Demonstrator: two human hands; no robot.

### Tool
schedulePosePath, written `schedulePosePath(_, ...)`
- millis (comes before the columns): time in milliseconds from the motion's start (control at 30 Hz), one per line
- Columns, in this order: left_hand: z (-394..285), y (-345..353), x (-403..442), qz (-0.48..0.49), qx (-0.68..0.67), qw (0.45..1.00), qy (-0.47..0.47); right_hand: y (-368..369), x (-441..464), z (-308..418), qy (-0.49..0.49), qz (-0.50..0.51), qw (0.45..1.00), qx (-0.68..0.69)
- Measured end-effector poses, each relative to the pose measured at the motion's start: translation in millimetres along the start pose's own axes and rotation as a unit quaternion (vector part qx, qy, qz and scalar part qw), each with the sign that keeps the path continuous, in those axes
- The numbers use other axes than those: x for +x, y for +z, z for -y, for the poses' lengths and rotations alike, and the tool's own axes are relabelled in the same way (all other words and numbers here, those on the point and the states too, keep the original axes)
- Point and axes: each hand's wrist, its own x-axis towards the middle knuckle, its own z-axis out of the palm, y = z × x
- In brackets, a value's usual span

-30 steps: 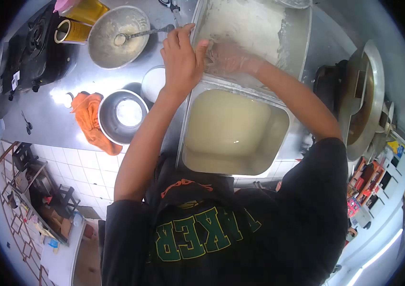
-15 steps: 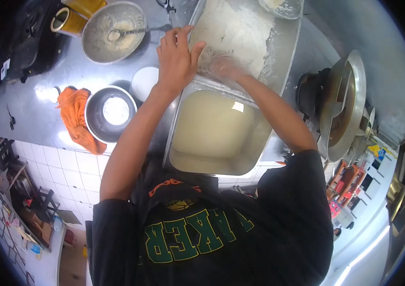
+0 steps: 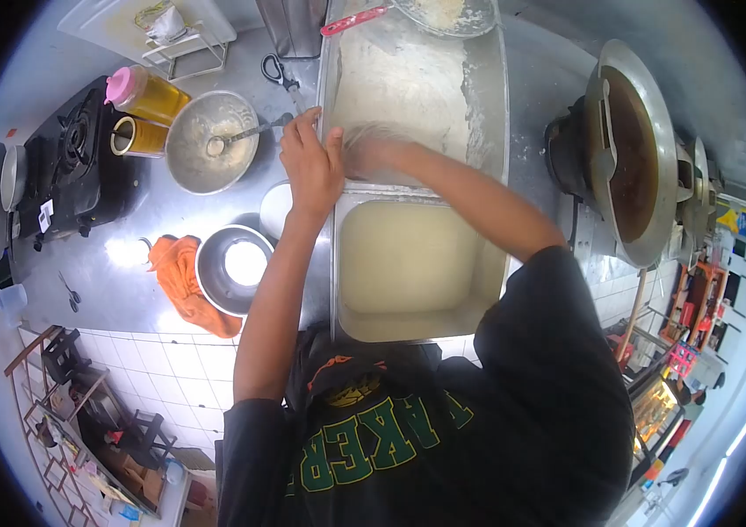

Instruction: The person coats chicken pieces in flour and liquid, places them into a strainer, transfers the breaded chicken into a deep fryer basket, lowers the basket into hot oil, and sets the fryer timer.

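A deep metal tray (image 3: pixel 489 132) of white flour stands in front of me, its contents pale and powdery. My left hand (image 3: pixel 311 171) is at the tray's left rim, fingers stretched and thumb apart. Inside the near left corner of the flour is my right hand (image 3: pixel 374 154). Motion blur smears its fingers, so whether it holds anything does not show. Nearer to my body, a second metal tray (image 3: pixel 500 281) contains a pale yellow liquid (image 3: pixel 403 255). A bowl (image 3: pixel 478 25) with floury residue sits over the flour tray's far right corner, beside a red handle (image 3: pixel 353 20).
To the left are a batter-smeared bowl (image 3: pixel 181 145) with a ladle (image 3: pixel 245 134), a pink-lidded oil jug (image 3: pixel 158 97), scissors (image 3: pixel 278 72), a steel bowl (image 3: pixel 215 285), an orange cloth (image 3: pixel 181 277) and a stove (image 3: pixel 74 145). A large wok (image 3: pixel 667 149) of dark liquid stands right.
The camera view has shifted, bringing more of the stove and wok into sight. My right hand has moved left within the flour, towards my left hand, which stays at the rim.
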Motion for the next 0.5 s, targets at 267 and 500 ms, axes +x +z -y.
schedulePosePath(267,3,0,0,-0.016,-0.010,1.000,0.004,-16,-48,-97,0.031,0.242,0.964,0.109)
schedulePosePath(500,3,5,-2,-0.008,-0.004,1.000,0.009,84,-16,-86,0.047,-0.045,0.934,0.351)
